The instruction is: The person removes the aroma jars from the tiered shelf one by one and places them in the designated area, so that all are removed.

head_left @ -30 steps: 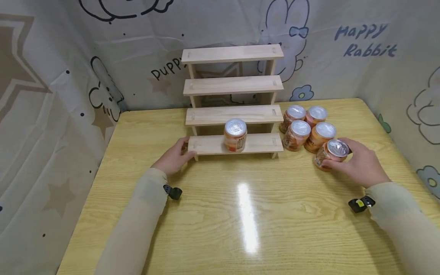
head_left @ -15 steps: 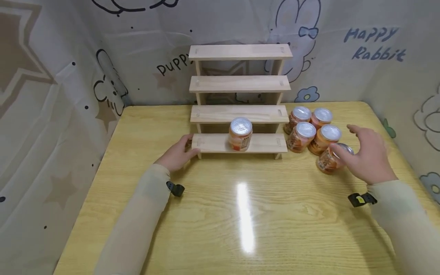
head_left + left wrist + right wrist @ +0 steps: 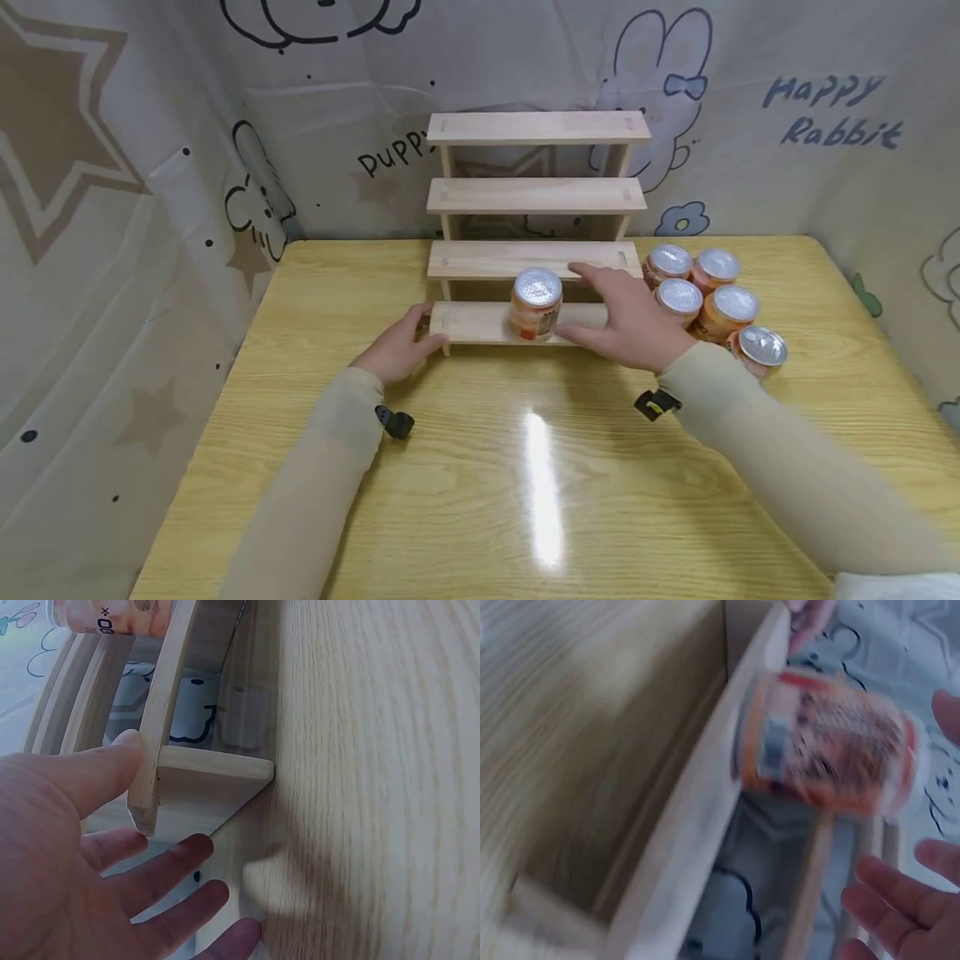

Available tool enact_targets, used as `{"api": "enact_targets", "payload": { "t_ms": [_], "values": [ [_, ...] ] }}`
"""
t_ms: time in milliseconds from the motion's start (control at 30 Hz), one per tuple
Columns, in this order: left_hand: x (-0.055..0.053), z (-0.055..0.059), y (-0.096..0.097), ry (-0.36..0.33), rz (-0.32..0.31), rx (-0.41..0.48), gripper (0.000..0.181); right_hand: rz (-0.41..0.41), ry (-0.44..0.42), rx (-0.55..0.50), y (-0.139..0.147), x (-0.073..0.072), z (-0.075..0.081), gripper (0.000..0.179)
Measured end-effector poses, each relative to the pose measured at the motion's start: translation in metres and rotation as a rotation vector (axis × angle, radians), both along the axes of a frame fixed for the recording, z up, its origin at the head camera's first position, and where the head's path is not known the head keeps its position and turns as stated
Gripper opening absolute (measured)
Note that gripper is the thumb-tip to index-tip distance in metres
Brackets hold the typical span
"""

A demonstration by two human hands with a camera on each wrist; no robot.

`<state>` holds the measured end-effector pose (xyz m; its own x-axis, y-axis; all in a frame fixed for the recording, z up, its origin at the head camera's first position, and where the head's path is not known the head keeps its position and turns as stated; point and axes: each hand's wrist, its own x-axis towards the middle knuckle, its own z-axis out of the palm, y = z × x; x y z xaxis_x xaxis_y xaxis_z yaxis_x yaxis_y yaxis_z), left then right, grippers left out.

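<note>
On the lowest step of a four-tier wooden display shelf (image 3: 472, 321) stands an upright jar (image 3: 536, 310) with a silver lid and orange-pink contents. My right hand (image 3: 637, 321) is just right of this jar, thumb and fingers spread apart; in the right wrist view, the fingers (image 3: 900, 900) are clear of the blurred jar (image 3: 825, 742). My left hand (image 3: 397, 346) holds the left end of the lowest step. Its thumb lies against the board (image 3: 154, 742) and the index finger meets the board's end, while the other fingers spread loosely below.
Several similar jars (image 3: 735, 307) stand close together on the table (image 3: 450, 475), right of the shelf; my right hand partly covers one. The upper steps (image 3: 536, 193) rise towards a printed cloth backdrop (image 3: 510, 58). More cloth hangs at both sides.
My right hand has let go of the nearest jar in the right-hand group and moved left to the jar on the lowest step. The left hand stays at the shelf's end.
</note>
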<state>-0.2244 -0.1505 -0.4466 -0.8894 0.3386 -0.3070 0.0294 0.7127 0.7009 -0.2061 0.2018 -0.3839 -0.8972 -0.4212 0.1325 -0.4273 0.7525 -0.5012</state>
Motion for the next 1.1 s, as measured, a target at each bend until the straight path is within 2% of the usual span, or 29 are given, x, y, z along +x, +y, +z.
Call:
{"api": "enact_targets", "payload": {
  "t_ms": [233, 400, 533, 667, 833, 967, 1100],
  "values": [
    [0.0, 0.0, 0.001, -0.007, 0.031, -0.011, 0.077, -0.015, -0.034, -0.044, -0.035, -0.015, -0.009, 0.096],
    [0.0, 0.001, 0.003, -0.012, 0.024, -0.002, 0.079, -0.036, -0.081, -0.112, -0.037, -0.021, -0.013, 0.083],
    [0.0, 0.0, 0.005, -0.014, 0.025, -0.012, 0.078, -0.05, -0.086, -0.15, -0.032, -0.021, -0.014, 0.072],
    [-0.001, -0.001, 0.007, -0.017, 0.023, -0.014, 0.078, -0.095, -0.078, -0.126, -0.017, -0.015, -0.012, 0.075],
    [-0.001, 0.0, 0.007, -0.01, 0.025, -0.026, 0.078, -0.123, -0.029, -0.104, 0.014, -0.002, -0.007, 0.075],
    [0.0, 0.001, 0.005, -0.011, 0.03, -0.025, 0.078, -0.13, -0.008, -0.11, 0.043, 0.013, -0.004, 0.071],
    [0.0, 0.001, 0.005, -0.021, 0.023, -0.019, 0.079, -0.183, -0.024, -0.072, 0.072, 0.03, -0.002, 0.073]
  ]
}}
